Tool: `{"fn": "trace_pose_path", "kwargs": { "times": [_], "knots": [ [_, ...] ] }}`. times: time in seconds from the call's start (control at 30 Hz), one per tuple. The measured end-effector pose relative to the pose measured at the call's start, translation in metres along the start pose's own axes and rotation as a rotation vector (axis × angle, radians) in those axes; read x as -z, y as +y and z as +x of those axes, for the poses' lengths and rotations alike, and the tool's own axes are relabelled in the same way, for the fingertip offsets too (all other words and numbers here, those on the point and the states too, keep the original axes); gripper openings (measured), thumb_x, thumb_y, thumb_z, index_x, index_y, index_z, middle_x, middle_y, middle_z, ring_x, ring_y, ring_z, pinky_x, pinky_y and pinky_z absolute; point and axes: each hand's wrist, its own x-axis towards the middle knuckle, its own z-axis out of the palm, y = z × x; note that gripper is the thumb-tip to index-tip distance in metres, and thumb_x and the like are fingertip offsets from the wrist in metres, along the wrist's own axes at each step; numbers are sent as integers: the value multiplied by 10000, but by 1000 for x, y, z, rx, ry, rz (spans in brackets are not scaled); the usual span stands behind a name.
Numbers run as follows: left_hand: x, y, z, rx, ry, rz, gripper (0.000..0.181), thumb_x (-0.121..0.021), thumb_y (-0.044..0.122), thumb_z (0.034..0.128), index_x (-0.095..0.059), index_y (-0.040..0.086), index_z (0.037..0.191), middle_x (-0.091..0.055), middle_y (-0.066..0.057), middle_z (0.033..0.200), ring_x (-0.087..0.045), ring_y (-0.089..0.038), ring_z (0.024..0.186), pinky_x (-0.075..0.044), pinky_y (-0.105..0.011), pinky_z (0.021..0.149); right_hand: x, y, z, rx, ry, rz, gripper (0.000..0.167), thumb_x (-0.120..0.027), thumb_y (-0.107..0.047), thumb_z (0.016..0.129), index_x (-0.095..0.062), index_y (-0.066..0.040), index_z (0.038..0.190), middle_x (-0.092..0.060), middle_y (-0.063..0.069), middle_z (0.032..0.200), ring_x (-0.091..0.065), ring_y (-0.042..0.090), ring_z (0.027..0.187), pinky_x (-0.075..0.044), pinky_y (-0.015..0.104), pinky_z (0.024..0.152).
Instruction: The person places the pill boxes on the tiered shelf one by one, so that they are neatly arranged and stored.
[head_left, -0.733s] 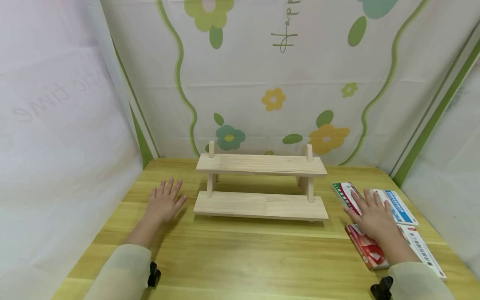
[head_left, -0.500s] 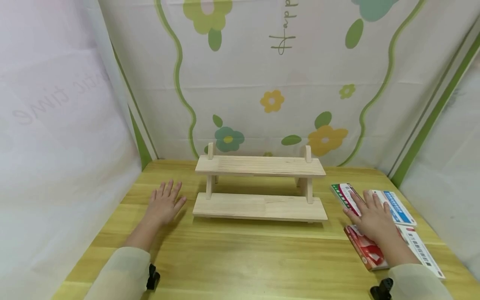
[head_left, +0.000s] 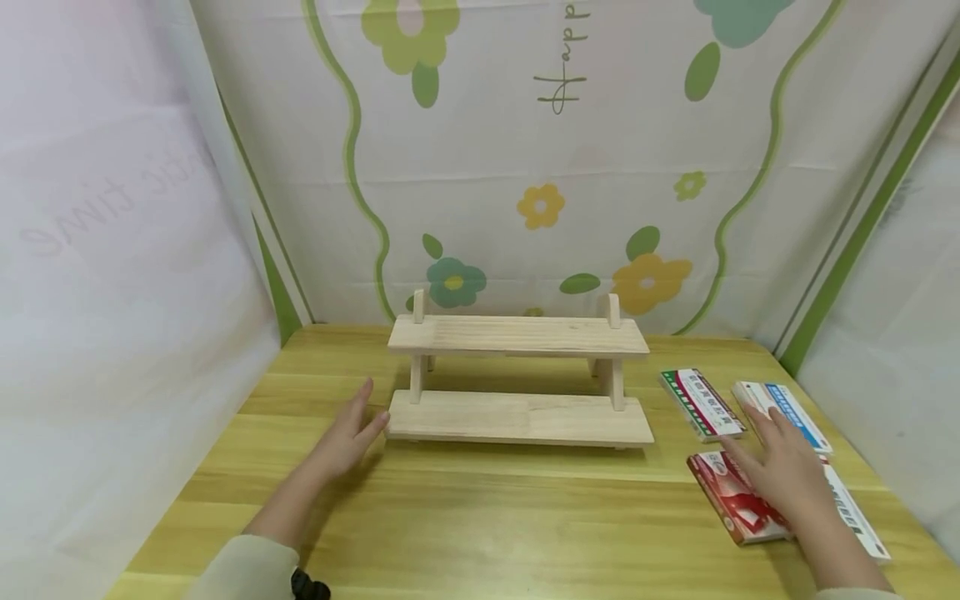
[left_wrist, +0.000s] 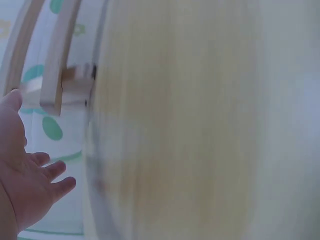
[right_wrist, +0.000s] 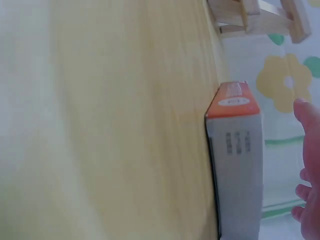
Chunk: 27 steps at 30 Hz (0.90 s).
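Observation:
A two-tier light wooden shelf [head_left: 517, 417] stands at the middle back of the table. My left hand [head_left: 345, 442] is beside the shelf's left end, thumb near the lower board's corner, fingers extended; the left wrist view shows the hand [left_wrist: 25, 170] holding nothing. My right hand [head_left: 787, 467] hovers over several flat boxes at the right, fingers extended. These are a green-and-maroon-edged box [head_left: 702, 404], a blue-and-white box [head_left: 797, 414], a red box [head_left: 738, 500] and a white box [head_left: 851, 512] partly behind the hand. In the right wrist view, the red box's side [right_wrist: 236, 165] lies beside the hand [right_wrist: 311, 170].
The wooden table [head_left: 480, 525] ends at a floral curtain [head_left: 487, 150] along the back. White cloth hangs at the left [head_left: 127, 250] and right [head_left: 892, 350] sides.
My left hand has moved right toward the shelf and turned onto its side. My right hand has shifted right and nearer to me, uncovering more of the green-and-maroon-edged box. The camera view has shifted slightly.

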Motion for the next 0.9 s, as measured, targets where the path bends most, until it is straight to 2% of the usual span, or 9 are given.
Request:
{"fn": "trace_pose_path", "kwargs": {
  "times": [0.17, 0.3, 0.37, 0.63, 0.9],
  "knots": [
    [-16, 6, -5, 50, -24, -167, 871, -487, 459, 1012, 37, 46, 1572, -65, -266, 1622, -207, -491, 1447, -234, -607, 1148, 10, 15, -20, -119, 9, 66, 780, -516, -485, 986, -250, 22, 1516, -257, 424, 1463, -262, 649, 1270, -255, 778, 913],
    [-27, 6, -4, 86, 16, -276, 901, -590, 423, 970, -31, 70, 1581, -194, -263, 1596, -275, -455, 1441, -278, -573, 1151, 17, 25, -34, -236, -1, 97, 821, -483, -520, 989, -209, 41, 1522, -227, 436, 1465, -237, 651, 1279, -254, 768, 921],
    [-32, 5, -3, 95, 50, -304, 903, -627, 404, 951, -73, 66, 1579, -252, -254, 1578, -312, -444, 1429, -292, -566, 1149, 18, 29, -41, -297, -8, 111, 848, -483, -534, 983, -194, 55, 1520, -203, 435, 1474, -226, 644, 1287, -253, 762, 935],
    [-46, 5, -2, 120, 149, -365, 849, -680, 332, 928, -196, 10, 1547, -384, -249, 1511, -444, -407, 1334, -381, -529, 1099, 16, 43, -60, -438, -12, 124, 853, -474, -528, 984, -197, 90, 1503, -200, 431, 1463, -211, 620, 1292, -247, 721, 976],
    [-53, 3, -3, 138, 194, -403, 766, -665, 284, 944, -253, 32, 1539, -379, -203, 1532, -459, -355, 1342, -434, -393, 1054, 12, 49, -75, -586, -119, 85, 942, -486, -593, 949, -183, 114, 1492, -219, 430, 1379, -244, 568, 1227, -284, 669, 978]
  ]
}}
